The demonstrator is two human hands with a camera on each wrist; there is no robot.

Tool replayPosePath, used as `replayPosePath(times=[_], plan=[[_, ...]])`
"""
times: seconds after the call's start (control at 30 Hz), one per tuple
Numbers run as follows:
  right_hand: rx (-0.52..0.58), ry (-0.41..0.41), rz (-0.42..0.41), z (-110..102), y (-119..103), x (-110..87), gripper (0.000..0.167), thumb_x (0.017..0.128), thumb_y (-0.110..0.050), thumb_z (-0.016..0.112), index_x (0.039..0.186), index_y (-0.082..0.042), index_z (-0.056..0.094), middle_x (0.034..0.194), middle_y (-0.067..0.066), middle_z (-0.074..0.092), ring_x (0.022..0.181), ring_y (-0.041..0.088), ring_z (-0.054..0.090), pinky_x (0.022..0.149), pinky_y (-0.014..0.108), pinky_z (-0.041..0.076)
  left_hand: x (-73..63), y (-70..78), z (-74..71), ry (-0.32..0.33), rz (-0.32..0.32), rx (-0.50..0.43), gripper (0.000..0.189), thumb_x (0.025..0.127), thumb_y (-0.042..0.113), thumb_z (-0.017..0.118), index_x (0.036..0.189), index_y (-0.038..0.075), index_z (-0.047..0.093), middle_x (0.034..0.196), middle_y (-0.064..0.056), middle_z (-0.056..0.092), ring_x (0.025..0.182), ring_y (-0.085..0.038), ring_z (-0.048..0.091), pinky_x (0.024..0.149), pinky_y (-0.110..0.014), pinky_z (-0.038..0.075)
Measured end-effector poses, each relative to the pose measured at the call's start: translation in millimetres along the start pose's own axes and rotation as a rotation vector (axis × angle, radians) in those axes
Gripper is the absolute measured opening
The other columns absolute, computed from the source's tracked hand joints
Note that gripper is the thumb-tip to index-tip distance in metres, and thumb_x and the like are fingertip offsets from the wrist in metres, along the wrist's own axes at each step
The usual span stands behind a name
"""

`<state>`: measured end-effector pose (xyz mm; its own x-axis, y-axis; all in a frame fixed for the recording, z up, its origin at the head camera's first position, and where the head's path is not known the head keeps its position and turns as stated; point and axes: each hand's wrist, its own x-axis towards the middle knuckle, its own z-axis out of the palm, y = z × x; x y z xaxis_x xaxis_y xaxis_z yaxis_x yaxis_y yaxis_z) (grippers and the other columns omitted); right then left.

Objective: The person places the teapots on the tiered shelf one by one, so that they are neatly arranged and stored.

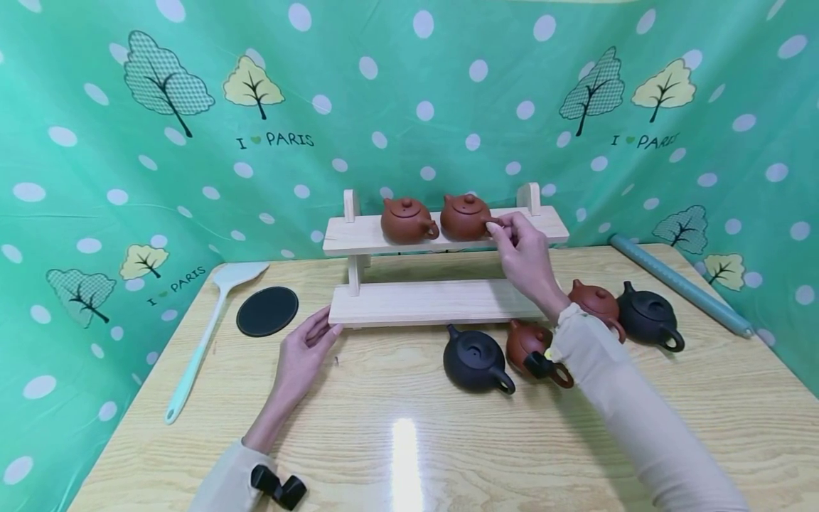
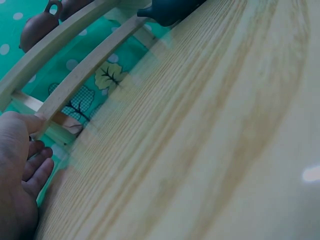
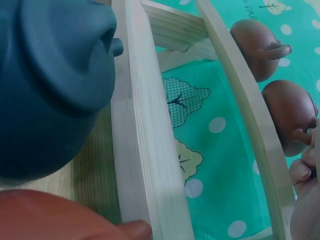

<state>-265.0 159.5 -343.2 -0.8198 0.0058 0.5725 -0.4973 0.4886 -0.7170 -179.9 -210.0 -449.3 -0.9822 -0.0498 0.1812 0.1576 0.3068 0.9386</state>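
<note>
A two-tier wooden shelf [image 1: 435, 302] stands on the table. On its upper board sit two reddish-brown teapots, the left teapot [image 1: 407, 221] and the right teapot [image 1: 463, 217]. My right hand [image 1: 527, 254] pinches the right teapot's handle between thumb and fingers; in the right wrist view that teapot [image 3: 286, 112] rests on the board. At the left end of the lower board, my left hand [image 1: 306, 355] holds the corner. The left wrist view shows the left hand [image 2: 20, 165] with its thumb against the board's end and the other fingers bent below.
In front of the shelf are a black teapot [image 1: 473, 361] and a brown teapot [image 1: 526, 343], partly behind my right wrist. Farther right stand another brown teapot [image 1: 596, 302], a black teapot [image 1: 648, 316] and a teal roll [image 1: 681, 284]. A spatula [image 1: 203, 341] and black disc [image 1: 267, 311] lie left.
</note>
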Motion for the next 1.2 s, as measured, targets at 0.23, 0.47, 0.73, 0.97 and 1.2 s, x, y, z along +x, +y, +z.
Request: replayPosePath(times=[0.23,0.47,0.73,0.97,1.2], plan=[[0.018,0.005,0.015,3.1,-1.1,1.0,0.022,0.107,-0.020,0.061,0.107,0.002,0.064,0.074,0.006,0.053,0.061,0.019,0.045,0.050,0.024,0.034,-0.5,2.9,-0.4,-0.010,-0.006,-0.021,0.052,0.103,0.020,0.070,0.148,0.000,0.054,0.140,-0.021,0.061,0.128,-0.030,0.060,0.095,-0.012,0.050],[0.025,0.000,0.025,5.4,-2.2,2.2,0.023,0.107,-0.021,0.062,0.108,0.002,0.065,0.074,0.006,0.053,0.062,0.019,0.046,0.052,0.025,0.034,0.3,2.2,-0.5,-0.015,-0.018,-0.023,0.053,0.103,0.020,0.069,0.149,0.000,0.053,0.142,-0.020,0.060,0.129,-0.030,0.060,0.096,-0.011,0.049],[0.044,-0.004,0.052,5.3,-2.5,2.4,0.025,0.107,-0.023,0.062,0.108,0.002,0.064,0.074,0.007,0.052,0.063,0.019,0.045,0.052,0.025,0.034,-0.5,1.0,0.6,-0.007,-0.009,-0.024,0.051,0.102,0.021,0.070,0.147,0.000,0.055,0.139,-0.020,0.062,0.127,-0.029,0.061,0.095,-0.012,0.050],[0.068,-0.022,0.063,4.5,-2.5,1.9,0.023,0.106,-0.020,0.064,0.112,0.002,0.063,0.076,0.007,0.052,0.066,0.019,0.046,0.054,0.024,0.035,-0.2,0.5,0.5,0.000,0.002,-0.019,0.051,0.102,0.020,0.070,0.146,0.000,0.055,0.138,-0.020,0.063,0.127,-0.031,0.061,0.095,-0.013,0.050],[0.092,-0.023,0.095,-0.7,-2.7,0.1,0.027,0.105,-0.020,0.065,0.118,0.003,0.060,0.078,0.009,0.050,0.067,0.019,0.045,0.054,0.023,0.034,0.1,1.5,0.3,-0.011,-0.002,-0.034,0.052,0.102,0.020,0.070,0.147,-0.001,0.054,0.140,-0.021,0.061,0.128,-0.030,0.060,0.095,-0.012,0.050]])
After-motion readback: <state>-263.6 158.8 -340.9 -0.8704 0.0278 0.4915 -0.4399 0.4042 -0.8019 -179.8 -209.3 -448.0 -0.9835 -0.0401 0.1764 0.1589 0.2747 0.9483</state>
